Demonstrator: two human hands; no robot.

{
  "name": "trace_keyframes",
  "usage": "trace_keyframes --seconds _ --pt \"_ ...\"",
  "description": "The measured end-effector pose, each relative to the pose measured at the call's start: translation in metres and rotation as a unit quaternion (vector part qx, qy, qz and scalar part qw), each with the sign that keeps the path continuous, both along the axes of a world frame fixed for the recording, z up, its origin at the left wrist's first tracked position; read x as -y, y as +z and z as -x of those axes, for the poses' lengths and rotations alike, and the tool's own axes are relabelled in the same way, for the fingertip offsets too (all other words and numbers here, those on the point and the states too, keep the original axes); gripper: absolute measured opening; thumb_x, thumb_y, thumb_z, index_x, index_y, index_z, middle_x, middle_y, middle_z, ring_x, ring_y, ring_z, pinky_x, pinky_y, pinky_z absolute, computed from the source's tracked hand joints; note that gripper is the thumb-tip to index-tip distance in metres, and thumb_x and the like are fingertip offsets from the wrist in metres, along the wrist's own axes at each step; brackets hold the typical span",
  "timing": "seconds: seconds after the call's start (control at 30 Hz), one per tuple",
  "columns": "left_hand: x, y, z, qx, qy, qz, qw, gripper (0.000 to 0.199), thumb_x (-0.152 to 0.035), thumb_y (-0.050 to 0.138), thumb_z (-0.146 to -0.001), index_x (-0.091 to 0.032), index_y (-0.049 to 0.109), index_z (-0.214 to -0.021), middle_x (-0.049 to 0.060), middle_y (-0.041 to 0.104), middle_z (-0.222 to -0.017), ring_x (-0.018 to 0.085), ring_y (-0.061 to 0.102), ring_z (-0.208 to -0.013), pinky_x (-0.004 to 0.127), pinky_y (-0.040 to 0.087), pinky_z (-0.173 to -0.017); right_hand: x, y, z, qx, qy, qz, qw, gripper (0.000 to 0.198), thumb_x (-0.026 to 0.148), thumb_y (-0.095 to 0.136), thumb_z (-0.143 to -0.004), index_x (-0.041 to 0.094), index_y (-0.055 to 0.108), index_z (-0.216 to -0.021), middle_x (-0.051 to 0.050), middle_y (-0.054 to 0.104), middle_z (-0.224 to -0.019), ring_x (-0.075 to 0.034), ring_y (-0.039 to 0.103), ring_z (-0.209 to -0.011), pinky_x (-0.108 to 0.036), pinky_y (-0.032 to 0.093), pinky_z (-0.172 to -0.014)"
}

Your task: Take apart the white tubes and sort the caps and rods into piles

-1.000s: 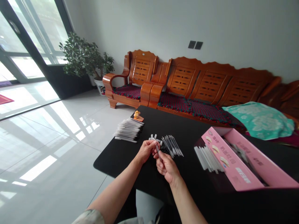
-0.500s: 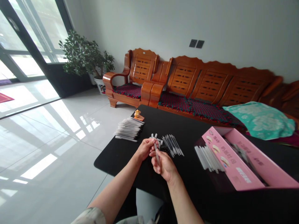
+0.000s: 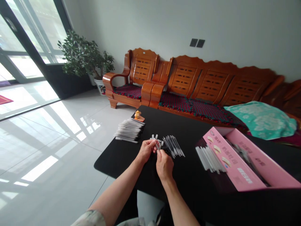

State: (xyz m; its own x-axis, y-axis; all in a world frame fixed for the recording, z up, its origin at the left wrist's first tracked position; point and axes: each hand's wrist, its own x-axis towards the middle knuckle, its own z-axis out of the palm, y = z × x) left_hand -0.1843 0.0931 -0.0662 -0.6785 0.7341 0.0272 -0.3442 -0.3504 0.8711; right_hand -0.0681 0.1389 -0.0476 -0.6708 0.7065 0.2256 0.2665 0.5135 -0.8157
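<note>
Pinching tube (image 3: 158, 146), pink box (image 3: 231, 169), apparently Chinese lettering (image 3: 229, 155)

Tubes (image 3: 209, 159) lie between refills (image 3: 174, 146) and box (image 3: 231, 161).

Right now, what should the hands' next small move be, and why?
Probably a gentle push of the right hand toward the left hand: their fingertips close in on a small, pale plastic piece, too small to tell whether fully fitted. The short, whitish plastic caps and thin, dark-and-silver rods just beyond suggest parts that fit together.
</note>
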Motion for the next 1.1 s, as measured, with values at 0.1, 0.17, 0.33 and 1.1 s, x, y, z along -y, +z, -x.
trace_keyframes --seconds 0.1,0.17,0.33,1.1 --pt "0.003 0.001 0.0 0.035 -0.048 -0.02 0.998 0.038 -0.048 0.07 -0.078 -0.01 0.067 -0.076 -0.004 0.047 -0.05 0.004 0.034 -0.039 0.018 0.027 -0.038 -0.004 0.005 -0.001 -0.045 0.11 0.328 0.937 0.048 0.063 0.047 -0.086 0.017 0.06 -0.078 0.003 0.049 -0.047 -0.008 0.032 -0.034 -0.022 0.023 -0.037" --pt "0.003 0.0 -0.001 0.054 -0.074 -0.037 0.995 0.038 -0.048 0.071 -0.077 -0.01 0.066 -0.078 -0.004 0.046 -0.05 0.003 0.032 -0.038 0.017 0.025 -0.037 -0.008 0.007 -0.004 -0.063 0.191 0.48 0.854 0.049 0.064 0.05 -0.084 0.016 0.06 -0.088 0.008 0.043 -0.045 -0.005 0.022 -0.031 -0.02 0.019 -0.034" --pt "0.001 -0.002 0.004 0.024 -0.034 -0.021 0.999 0.038 -0.046 0.073 -0.075 -0.008 0.068 -0.075 0.0 0.055 -0.053 0.004 0.039 -0.039 0.017 0.029 -0.038 -0.01 -0.001 -0.012 -0.029 0.145 0.279 0.949 0.045 0.057 0.039 -0.092 0.019 0.059 -0.08 0.008 0.036 -0.043 -0.007 0.025 -0.033 -0.021 0.023 -0.037" --pt "0.0 -0.012 0.006 -0.304 0.187 0.253 0.899 0.023 -0.03 0.069 -0.076 -0.017 0.071 -0.095 0.001 0.064 -0.076 0.01 0.059 -0.052 0.017 0.045 -0.042 -0.176 -0.021 -0.104 0.242 -0.284 -0.4 0.837 0.021 0.025 0.051 -0.088 0.015 0.069 -0.087 -0.011 0.065 -0.076 -0.021 0.056 -0.065 -0.031 0.029 -0.058"
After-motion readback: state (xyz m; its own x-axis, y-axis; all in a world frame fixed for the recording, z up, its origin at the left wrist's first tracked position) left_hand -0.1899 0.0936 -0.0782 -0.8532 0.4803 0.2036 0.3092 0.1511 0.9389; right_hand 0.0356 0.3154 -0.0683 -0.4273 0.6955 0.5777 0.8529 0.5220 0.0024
